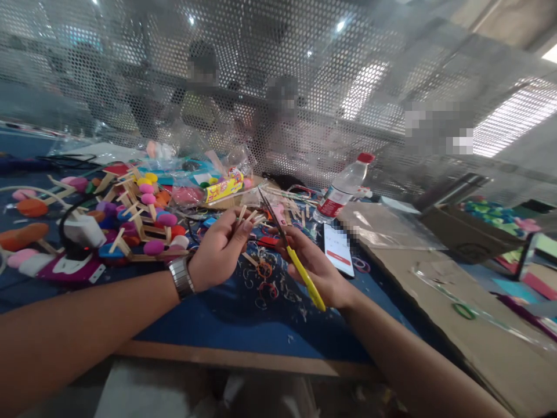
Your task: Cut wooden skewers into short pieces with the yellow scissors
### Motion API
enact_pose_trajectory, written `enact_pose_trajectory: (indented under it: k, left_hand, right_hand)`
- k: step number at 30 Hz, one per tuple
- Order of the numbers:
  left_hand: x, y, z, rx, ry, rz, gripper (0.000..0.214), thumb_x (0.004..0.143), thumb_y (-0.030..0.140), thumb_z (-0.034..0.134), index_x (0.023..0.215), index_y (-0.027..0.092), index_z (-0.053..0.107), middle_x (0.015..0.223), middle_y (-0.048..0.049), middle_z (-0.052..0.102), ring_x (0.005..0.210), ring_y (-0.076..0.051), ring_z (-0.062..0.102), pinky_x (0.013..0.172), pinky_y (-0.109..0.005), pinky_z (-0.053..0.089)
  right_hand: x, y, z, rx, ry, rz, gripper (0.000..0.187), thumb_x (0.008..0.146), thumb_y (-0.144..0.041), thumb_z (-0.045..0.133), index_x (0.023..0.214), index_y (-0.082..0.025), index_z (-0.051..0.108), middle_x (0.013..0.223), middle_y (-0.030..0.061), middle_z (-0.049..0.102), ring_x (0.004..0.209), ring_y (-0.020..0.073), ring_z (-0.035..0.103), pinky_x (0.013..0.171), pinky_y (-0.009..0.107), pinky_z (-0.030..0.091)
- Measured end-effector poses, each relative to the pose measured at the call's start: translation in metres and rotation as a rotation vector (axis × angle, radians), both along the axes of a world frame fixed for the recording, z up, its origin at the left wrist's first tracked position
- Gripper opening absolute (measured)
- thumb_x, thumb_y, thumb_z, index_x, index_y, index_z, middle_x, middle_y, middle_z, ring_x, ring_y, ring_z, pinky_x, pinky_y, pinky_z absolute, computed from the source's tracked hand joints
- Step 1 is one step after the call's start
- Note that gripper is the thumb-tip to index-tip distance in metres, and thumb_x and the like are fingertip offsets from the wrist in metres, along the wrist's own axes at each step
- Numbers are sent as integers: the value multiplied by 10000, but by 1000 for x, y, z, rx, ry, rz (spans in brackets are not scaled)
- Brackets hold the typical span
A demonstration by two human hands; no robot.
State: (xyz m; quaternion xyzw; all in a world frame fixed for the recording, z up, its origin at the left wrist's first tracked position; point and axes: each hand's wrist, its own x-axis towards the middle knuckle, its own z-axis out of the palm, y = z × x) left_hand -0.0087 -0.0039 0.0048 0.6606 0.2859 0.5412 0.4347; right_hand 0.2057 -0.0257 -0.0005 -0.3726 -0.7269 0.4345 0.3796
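Note:
My left hand (217, 252) is closed around a few thin wooden sticks (257, 217), whose pale ends poke out past the thumb and fingertips. A metal-band watch is on that wrist. In my right hand (322, 277) lies a pair of scissors (300, 274) with a yellow handle, the dark blades pointing up and away. The blade tips are near the sticks, though I cannot tell whether they touch. Beneath both hands, small rubber bands (264, 268) and pale scraps lie scattered over the blue tabletop (235, 325).
To the left is a heap of coloured foam pieces and wooden stick frames (143, 215), with a purple power strip (72, 268). A plastic bottle (342, 191) and a phone (337, 249) stand and lie right. Cardboard (418, 273) covers the right side; perforated metal panel behind.

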Motion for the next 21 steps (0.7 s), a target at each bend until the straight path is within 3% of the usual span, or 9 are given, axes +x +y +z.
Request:
enact_pose_trajectory:
  k: [9, 15, 21]
  left_hand:
    - [3, -4, -2, -261, -86, -262, 453, 886, 611, 586, 776, 184, 481, 580, 77, 375, 477, -60, 328, 446, -191, 285]
    - [0, -4, -2, -223, -9, -200, 470, 920, 608, 530, 742, 174, 493, 555, 70, 409, 457, -53, 351, 437, -184, 284]
    - [1, -4, 2, -183, 46, -137, 502, 885, 645, 552, 764, 159, 581, 500, 64, 421, 447, -69, 366, 431, -194, 295]
  right_hand:
    - [-3, 1, -3, -52, 78, 103, 644, 805, -616, 684, 1320, -259, 533, 911, 29, 541, 729, 159, 466, 656, 292, 438]
    - [-1, 0, -5, 0, 43, 113, 639, 827, -613, 660, 1345, -266, 519, 880, 20, 521, 727, 162, 462, 645, 288, 430]
    - [-6, -5, 5, -76, 106, 152, 615, 805, -664, 645, 1279, -283, 554, 809, -4, 437, 644, 148, 371, 558, 281, 372]
